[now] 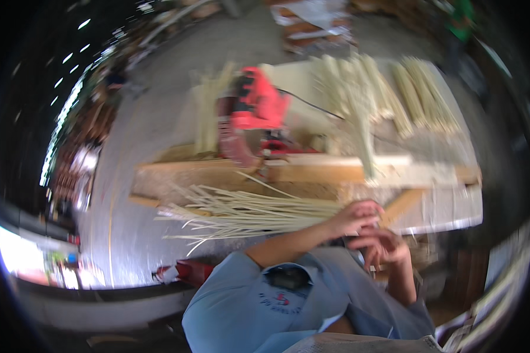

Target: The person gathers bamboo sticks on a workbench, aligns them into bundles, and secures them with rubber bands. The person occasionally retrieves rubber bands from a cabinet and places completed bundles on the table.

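Clock is centred on our hands. Left hand and right hand are close together at the near desk edge, fingers half-curled; blur hides whether either grips anything, can't tell. Loose pale strips lie at 9 o'clock, a fanned, uneven pile just beside our left forearm, near side of the wooden beam. Red power tool sits at 11, beyond the beam; can't tell if it's running. Strip bundles at 12 and 1, plus a smaller one at 10. Progress, our read: those far batches look gathered, so that share seems done; the loose pile looks unsorted, so it's probably what's left. Can't count strips from here.
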The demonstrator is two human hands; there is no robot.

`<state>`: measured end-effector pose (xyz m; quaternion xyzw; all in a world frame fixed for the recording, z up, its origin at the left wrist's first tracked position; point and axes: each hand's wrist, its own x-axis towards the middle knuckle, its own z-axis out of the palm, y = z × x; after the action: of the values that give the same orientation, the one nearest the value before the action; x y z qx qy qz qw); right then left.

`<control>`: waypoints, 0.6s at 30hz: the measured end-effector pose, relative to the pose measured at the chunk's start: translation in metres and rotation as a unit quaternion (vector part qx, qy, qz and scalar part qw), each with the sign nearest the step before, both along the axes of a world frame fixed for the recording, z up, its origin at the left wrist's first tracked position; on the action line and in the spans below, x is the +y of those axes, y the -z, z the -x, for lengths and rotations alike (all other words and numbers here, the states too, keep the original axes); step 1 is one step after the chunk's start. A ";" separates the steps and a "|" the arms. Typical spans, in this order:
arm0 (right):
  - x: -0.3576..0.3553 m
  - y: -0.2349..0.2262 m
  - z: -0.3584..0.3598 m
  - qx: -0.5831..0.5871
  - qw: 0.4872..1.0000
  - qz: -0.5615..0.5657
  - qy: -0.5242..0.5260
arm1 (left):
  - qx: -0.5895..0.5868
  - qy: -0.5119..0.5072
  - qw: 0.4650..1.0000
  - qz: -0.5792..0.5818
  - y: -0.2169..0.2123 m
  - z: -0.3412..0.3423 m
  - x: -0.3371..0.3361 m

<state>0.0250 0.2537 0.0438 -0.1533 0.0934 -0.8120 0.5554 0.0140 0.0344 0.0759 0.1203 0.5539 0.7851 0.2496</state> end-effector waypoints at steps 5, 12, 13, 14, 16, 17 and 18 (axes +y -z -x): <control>0.033 0.033 -0.018 0.117 0.949 -0.215 0.197 | 0.205 -0.059 0.943 0.255 0.014 -0.015 -0.034; -0.038 0.116 -0.071 -0.029 0.845 -0.344 0.410 | 0.356 0.039 0.657 0.663 0.024 -0.036 -0.094; -0.056 0.122 -0.068 -0.051 0.842 -0.312 0.437 | 0.353 0.053 0.642 0.679 0.024 -0.037 -0.092; -0.073 0.127 -0.063 -0.074 0.833 -0.281 0.471 | 0.351 0.065 0.624 0.695 0.024 -0.039 -0.091; -0.100 0.132 -0.046 -0.108 0.808 -0.216 0.537 | 0.365 0.059 0.615 0.697 0.032 -0.033 -0.087; -0.110 0.132 -0.040 -0.120 0.799 -0.179 0.562 | 0.363 0.063 0.613 0.699 0.037 -0.030 -0.086; -0.116 0.130 -0.034 -0.143 0.786 -0.176 0.575 | 0.362 0.064 0.612 0.700 0.039 -0.025 -0.085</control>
<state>0.0592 0.1374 -0.0865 0.1475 0.2251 -0.9630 0.0097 0.0390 -0.0508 0.0372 0.2187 0.9714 0.0330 0.0869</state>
